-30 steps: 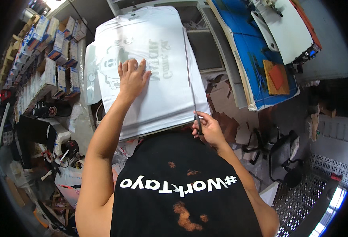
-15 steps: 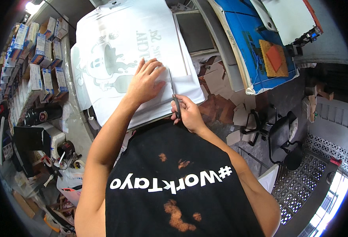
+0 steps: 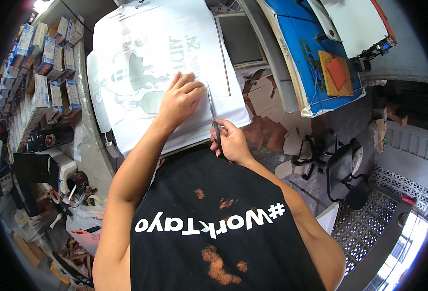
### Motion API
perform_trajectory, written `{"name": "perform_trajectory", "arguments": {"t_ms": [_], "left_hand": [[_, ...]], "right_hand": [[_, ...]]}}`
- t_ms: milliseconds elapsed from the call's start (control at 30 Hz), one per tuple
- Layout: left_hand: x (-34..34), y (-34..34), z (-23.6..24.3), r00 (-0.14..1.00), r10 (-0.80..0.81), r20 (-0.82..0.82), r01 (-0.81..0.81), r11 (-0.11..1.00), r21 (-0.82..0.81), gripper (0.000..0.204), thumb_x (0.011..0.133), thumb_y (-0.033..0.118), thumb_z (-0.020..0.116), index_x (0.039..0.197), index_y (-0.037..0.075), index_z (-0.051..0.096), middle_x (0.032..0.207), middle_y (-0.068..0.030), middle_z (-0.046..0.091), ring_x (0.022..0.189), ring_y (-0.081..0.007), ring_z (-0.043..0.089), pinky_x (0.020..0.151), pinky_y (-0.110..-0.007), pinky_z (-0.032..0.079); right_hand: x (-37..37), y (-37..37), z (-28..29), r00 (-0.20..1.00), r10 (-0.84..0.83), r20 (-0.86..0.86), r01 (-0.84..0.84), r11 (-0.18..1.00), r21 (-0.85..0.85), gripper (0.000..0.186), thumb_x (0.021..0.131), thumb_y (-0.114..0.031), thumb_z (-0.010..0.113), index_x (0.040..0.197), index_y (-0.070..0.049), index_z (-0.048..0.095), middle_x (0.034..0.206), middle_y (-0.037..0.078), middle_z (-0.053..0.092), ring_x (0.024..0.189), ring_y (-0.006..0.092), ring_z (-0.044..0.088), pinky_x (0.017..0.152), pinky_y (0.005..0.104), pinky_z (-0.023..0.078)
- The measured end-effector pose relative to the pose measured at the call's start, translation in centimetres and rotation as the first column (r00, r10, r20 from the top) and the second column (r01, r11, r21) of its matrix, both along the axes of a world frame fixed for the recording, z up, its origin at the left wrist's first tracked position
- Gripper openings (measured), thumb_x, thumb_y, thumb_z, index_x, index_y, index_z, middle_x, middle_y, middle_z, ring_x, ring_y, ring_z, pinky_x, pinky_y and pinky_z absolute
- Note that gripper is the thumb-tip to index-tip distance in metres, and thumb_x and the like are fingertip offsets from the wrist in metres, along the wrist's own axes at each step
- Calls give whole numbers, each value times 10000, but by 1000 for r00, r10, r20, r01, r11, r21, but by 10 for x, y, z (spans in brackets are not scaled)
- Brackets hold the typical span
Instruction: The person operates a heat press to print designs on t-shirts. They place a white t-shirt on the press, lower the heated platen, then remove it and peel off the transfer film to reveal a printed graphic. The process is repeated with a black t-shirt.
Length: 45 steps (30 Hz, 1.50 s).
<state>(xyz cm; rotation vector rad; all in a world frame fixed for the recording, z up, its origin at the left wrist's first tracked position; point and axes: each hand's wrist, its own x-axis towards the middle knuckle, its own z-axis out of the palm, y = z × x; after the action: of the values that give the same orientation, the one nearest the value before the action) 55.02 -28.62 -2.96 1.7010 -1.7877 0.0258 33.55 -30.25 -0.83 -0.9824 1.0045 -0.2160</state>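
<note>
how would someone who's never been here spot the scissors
Start with the big white printed cloth, upper left of centre. By its near edge, toward the right, the person's right hand holds the scissors. Their dark handles set them apart from the thin brown strip farther up the cloth.

A white shirt (image 3: 236,112) is laid out nearly flat. A pale sheet (image 3: 163,51) bearing a mirrored grey-green cartoon and lettering is positioned on the shirt. Black-handled scissors (image 3: 217,131) are held at the shirt's near right portion, blades directed toward its far end; blade opening cannot be determined.
</note>
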Motion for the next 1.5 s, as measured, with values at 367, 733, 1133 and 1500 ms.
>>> {"name": "perform_trajectory", "arguments": {"t_ms": [367,733,1133,1500], "left_hand": [[-12,9,20,998,-21,-58,17,998,-65,201,771,28,668,965,67,706,1009,-54,709,1025,-251,675,973,-445,509],[-23,17,43,991,-8,-133,-13,988,-152,178,779,-10,678,948,31,711,968,-98,722,912,-264,709,751,-361,581],[-21,26,43,990,-26,-137,0,983,-186,172,778,-20,675,940,23,711,957,-103,723,911,-264,710,757,-357,583],[-29,57,70,976,-52,-212,42,998,-51,284,730,46,732,1010,20,692,1050,-115,686,1028,-286,656,882,-408,526]], "right_hand": [[21,-11,11,997,-76,-6,77,997,10,447,962,-224,640,1309,25,509,800,55,574,573,102,571,424,226,419],[43,-36,7,991,-131,13,132,989,-67,371,952,-285,644,1182,-3,577,750,35,575,540,116,558,410,248,389],[40,-35,9,990,-143,-20,142,989,-46,363,937,-213,660,1216,4,576,731,29,582,524,112,552,390,249,352],[83,-99,8,990,-138,-39,132,983,-127,340,929,-207,657,1175,19,596,728,36,579,558,121,563,407,250,360]]}}
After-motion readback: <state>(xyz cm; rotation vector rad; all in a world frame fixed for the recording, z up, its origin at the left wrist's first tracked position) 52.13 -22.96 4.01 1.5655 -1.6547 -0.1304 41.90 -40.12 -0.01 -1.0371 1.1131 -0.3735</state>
